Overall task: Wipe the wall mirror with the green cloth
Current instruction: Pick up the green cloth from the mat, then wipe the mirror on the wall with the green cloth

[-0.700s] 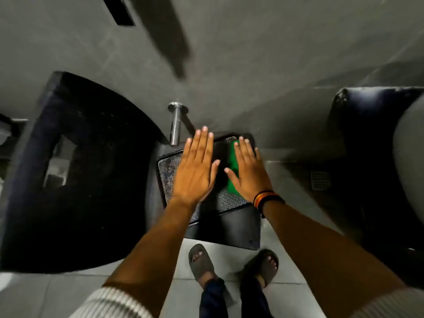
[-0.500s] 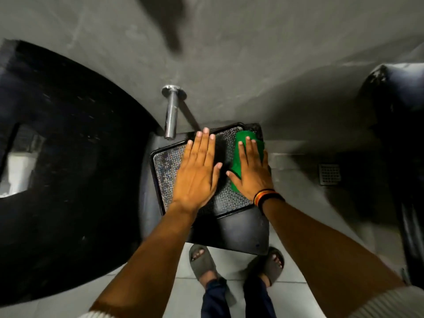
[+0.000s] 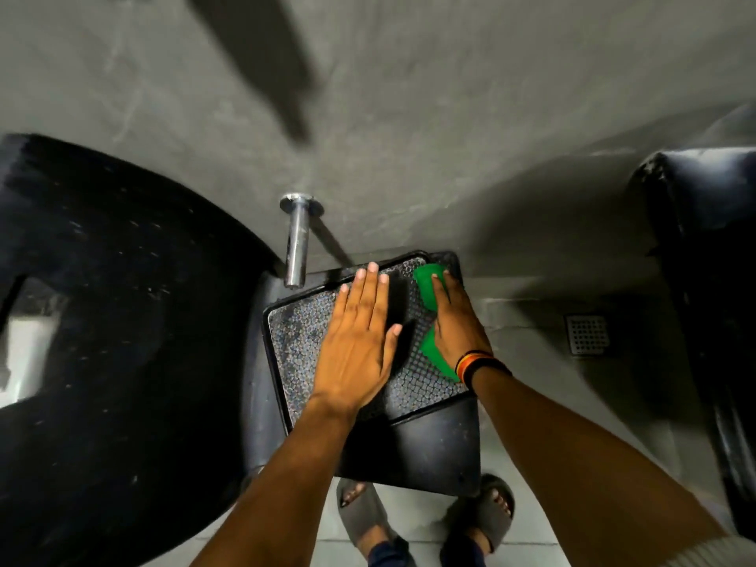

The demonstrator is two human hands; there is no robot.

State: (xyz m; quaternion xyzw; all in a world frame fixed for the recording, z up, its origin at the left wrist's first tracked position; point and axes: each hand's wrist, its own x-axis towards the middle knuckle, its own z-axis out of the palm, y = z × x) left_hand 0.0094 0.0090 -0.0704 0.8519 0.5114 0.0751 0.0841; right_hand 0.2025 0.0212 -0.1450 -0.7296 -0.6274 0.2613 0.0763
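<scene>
At the centre of the head view, a black-framed textured panel [image 3: 302, 345] below a grey wall [image 3: 409, 116], with a chrome pipe [image 3: 297, 243] jutting out at 11 o'clock from it. Left hand [image 3: 356, 341] flat on the panel, fingers spread, gripping nothing. Right hand [image 3: 456, 321] at 3 o'clock of the left, pressed palm-down over the green cloth [image 3: 427, 286], green visible beyond fingertips and beside the wrist. Striped wristband [image 3: 476, 362] on the right wrist. Sandalled feet [image 3: 364, 513] at 6 o'clock on tiled floor; floor drain [image 3: 588, 334] at 3 o'clock.
</scene>
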